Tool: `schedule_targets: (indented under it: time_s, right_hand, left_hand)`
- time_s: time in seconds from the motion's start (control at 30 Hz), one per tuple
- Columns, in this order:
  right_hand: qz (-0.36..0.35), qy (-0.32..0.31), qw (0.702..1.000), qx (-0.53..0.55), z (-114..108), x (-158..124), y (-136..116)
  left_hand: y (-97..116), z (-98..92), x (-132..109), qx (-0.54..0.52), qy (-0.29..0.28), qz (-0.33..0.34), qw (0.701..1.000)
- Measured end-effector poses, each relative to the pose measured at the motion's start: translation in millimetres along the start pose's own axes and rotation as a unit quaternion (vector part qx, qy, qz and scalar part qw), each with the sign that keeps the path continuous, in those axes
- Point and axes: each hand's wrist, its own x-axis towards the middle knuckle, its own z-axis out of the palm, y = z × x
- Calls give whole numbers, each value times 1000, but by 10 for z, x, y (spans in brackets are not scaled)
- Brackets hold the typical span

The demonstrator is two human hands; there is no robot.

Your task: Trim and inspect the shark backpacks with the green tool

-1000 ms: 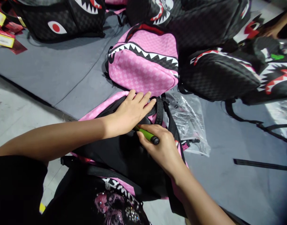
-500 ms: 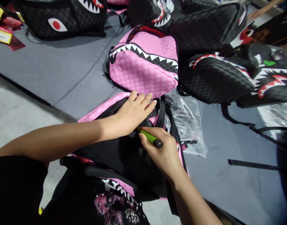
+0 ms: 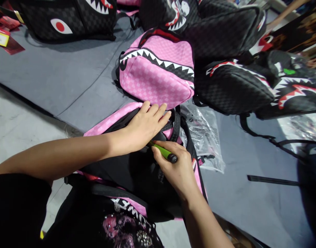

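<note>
At gray table (image 3: 83,69), green tool (image 3: 164,151) is gripped in R hand (image 3: 177,165), long axis twd L hand (image 3: 144,130), spread flat atop backpack (image 3: 132,172).

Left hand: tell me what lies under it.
A black and pink bag lies under the left hand and shows around it; the patch directly beneath the palm is hidden.
</note>
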Motion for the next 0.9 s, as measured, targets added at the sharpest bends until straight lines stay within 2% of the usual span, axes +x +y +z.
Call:
schedule_targets:
  time_s: [0.23,0.37,0.7,0.83,0.9]
  right_hand:
    - [4,30,998,63,72,1,4]
    - [6,38,999,33,56,15,-6]
    - [3,26,998,57,38,36,-37]
    - [9,41,999,2,16,17,-40]
    - [-1,36,999,12,6,3,-30]
  left_hand:
    - [-13,11,2,-9,3,2,1000]
    - [-18,28,-6,-13,8,2,1000]
    - [-26,33,-12,-11,10,9,1000]
    - [-25,32,-15,-9,8,11,1000]
    - [-24,30,-11,-10,8,13,1000]
